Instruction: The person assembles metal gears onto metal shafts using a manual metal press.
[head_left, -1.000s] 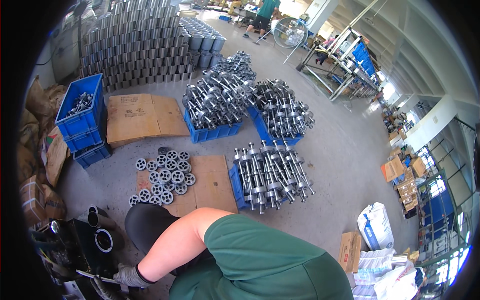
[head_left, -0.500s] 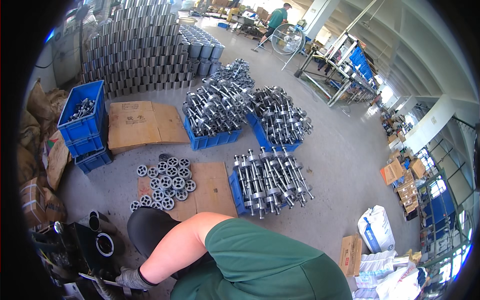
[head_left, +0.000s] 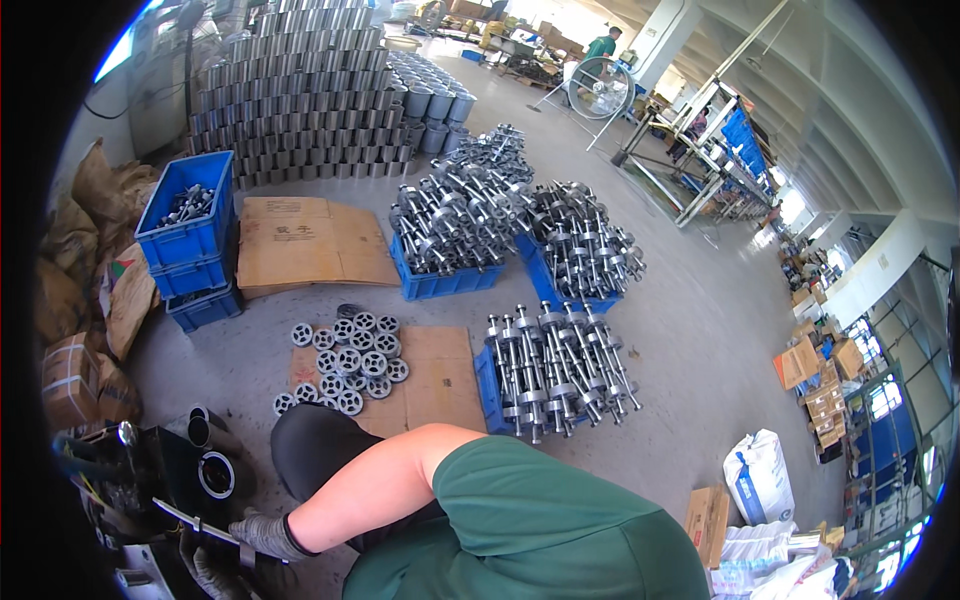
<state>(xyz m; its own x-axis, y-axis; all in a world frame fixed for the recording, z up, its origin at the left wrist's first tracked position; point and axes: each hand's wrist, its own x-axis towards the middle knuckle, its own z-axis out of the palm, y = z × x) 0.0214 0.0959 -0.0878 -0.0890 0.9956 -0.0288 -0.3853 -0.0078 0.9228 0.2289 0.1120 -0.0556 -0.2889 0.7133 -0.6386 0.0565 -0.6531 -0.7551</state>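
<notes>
Closest to me, in the lower left, the person's right hand [head_left: 265, 533], in a grey knit glove with a dark cuff, rests against a slim pale metal bar [head_left: 188, 516]; whether its fingers are clamped on it I can't tell. The left hand [head_left: 208, 575], likewise gloved, sits just below the bar, too shadowed to judge its grip. The bar slants across the front of a dark, grimy machine [head_left: 150, 480]. Just beyond it stands a black cylinder [head_left: 243, 480] with a bright ring at its mouth, a hollow dark tube [head_left: 222, 436] beside it.

Past the bent knee [head_left: 315, 450] in smooth black cloth, spoked metal wheels [head_left: 350, 362] lie heaped on flat brown cardboard [head_left: 440, 380]. To their right, steel shafts [head_left: 560, 370] with thick round collars bristle above a blue plastic crate [head_left: 488, 385]. More collared shafts [head_left: 455, 215] are piled behind, glinting and tangled. Farther back rises a tiered wall of smooth steel cylinders [head_left: 300, 110], and beyond, a round wire-caged fan [head_left: 600, 88] stands near a green-shirted co-worker [head_left: 605, 45].
</notes>
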